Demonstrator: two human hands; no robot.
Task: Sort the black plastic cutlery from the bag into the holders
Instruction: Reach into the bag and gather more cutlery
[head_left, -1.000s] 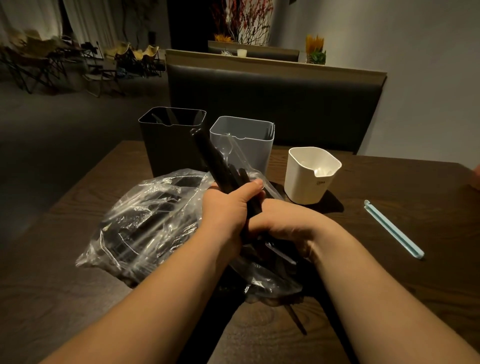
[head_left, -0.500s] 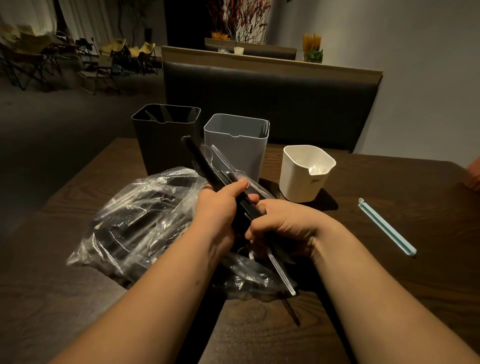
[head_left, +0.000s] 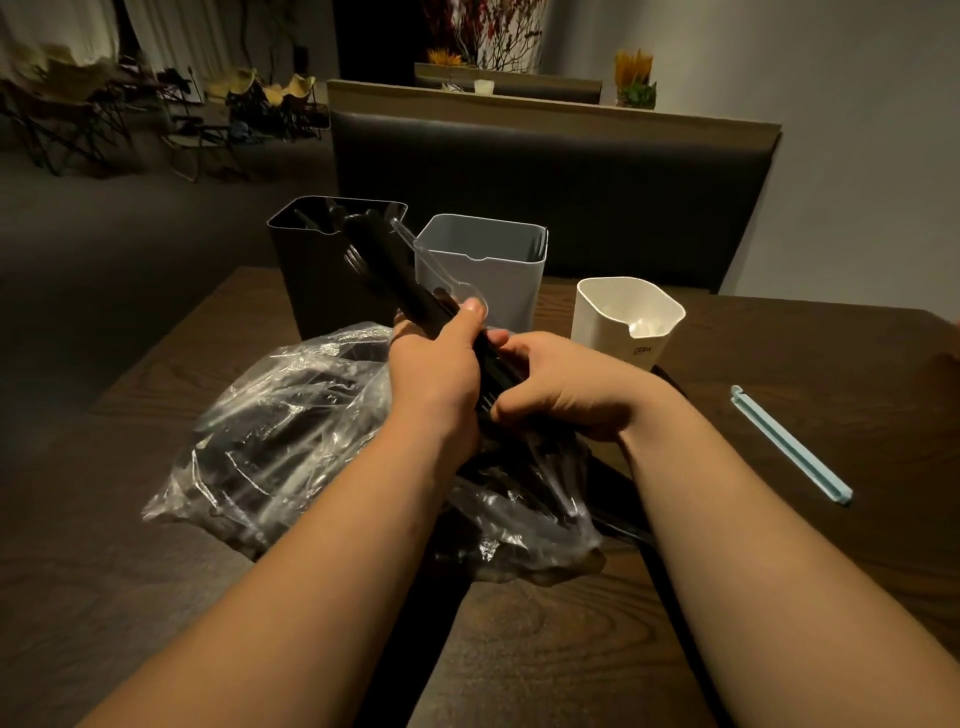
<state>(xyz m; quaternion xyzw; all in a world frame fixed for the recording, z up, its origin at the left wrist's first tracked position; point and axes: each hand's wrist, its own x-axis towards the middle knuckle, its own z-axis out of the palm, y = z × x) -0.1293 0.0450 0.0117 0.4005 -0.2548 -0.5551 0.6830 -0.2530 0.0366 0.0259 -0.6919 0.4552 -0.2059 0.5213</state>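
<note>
Raised the bundle of black cutlery (head_left: 395, 270) over the last half second, from low in front of the holders up to the rim of the black holder (head_left: 311, 291) at far left. Suggests readiness to drop a batch in, though not yet let go.

From the head camera: clenches the left grip (head_left: 436, 384) round the bundle's middle, thumb laid up along it. Curls the right grip (head_left: 561, 389) round the near ends, just above the bag (head_left: 291, 431). Carries one clear piece (head_left: 431, 265) alongside the black ones, possibly needing picking out first. Leaves much cutlery inside the bag, crumpled on the desk (head_left: 571, 649) just near of the holders. Sets the grey holder (head_left: 498, 291) right of the black one, the white holder (head_left: 613, 332) further right, and a pale blue clip (head_left: 789, 441) well apart at right.

Finds small dark print on the white holder's near face, too small to read. Finds no other writing.
</note>
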